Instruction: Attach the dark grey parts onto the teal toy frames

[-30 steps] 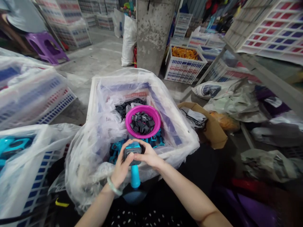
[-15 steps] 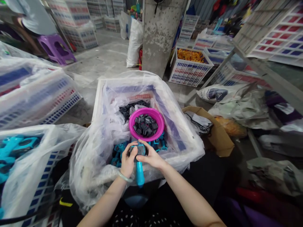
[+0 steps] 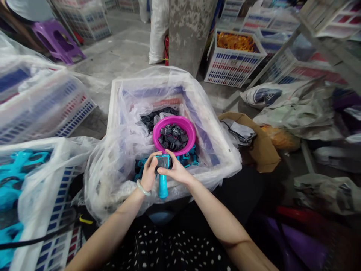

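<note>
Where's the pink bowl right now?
In the head view, the pink bowl sits near the middle, inside the plastic-lined crate, just beyond the left hand and right hand, with turquoise parts showing at its near edge.

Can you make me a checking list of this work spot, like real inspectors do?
Surface: white crate lined with cloudy plastic
Job's things: blue-handled piece held over the crate; pink bowl of dark pieces inside it
Clutter: open cardboard box and crumpled bags, right side
Hands: left hand and right hand both grip the blue-handled piece
Cables: one black cord, lower left; ends can't be made out
Surroundings: purple stool, concrete pillar, crate of orange parts
</note>
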Demonstrator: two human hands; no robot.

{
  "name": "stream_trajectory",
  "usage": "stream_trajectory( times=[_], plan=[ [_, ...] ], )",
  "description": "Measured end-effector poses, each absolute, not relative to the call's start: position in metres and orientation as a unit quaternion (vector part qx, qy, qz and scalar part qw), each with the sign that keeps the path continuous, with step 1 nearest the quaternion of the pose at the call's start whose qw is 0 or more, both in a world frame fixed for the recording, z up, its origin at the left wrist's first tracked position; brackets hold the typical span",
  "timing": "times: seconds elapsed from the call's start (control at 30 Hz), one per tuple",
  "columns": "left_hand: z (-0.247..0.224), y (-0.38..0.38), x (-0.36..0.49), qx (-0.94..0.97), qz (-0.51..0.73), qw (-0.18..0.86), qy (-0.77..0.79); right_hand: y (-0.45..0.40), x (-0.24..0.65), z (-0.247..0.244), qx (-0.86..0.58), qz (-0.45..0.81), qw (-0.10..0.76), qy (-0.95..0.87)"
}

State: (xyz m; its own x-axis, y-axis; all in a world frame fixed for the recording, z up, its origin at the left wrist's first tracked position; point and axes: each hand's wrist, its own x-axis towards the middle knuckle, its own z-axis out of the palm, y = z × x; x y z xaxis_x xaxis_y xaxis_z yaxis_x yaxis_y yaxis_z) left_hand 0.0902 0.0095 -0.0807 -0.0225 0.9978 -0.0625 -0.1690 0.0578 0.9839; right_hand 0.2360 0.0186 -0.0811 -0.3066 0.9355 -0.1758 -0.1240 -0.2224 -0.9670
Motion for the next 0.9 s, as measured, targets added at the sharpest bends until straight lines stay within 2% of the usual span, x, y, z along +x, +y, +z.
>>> stream_trajectory(
  times=[0.3,0.4,0.47,0.6,0.77,0.9],
  plan=[
    [-0.051,0.001,0.095,0.577,0.525,0.459,0.426,0.011,0.257,-0.056,-0.330,0.655,0.441,-0.517],
    [-0.051,0.004,0.100,0.585,0.547,0.432,0.414,0.012,0.256,-0.055,-0.349,0.614,0.468,-0.531],
    [-0.059,0.008,0.106,0.542,0.563,0.456,0.426,0.014,0.255,-0.059,-0.393,0.591,0.461,-0.533],
    [-0.070,0.020,0.109,0.388,0.532,0.588,0.471,0.017,0.261,-0.061,-0.493,0.548,0.369,-0.567],
    [-0.058,0.035,0.064,0.265,0.512,0.666,0.472,0.042,0.260,-0.032,-0.466,0.417,0.295,-0.722],
    [-0.064,0.043,0.019,0.145,0.455,0.740,0.474,0.144,0.222,-0.032,-0.332,0.522,0.063,-0.783]
  ],
)
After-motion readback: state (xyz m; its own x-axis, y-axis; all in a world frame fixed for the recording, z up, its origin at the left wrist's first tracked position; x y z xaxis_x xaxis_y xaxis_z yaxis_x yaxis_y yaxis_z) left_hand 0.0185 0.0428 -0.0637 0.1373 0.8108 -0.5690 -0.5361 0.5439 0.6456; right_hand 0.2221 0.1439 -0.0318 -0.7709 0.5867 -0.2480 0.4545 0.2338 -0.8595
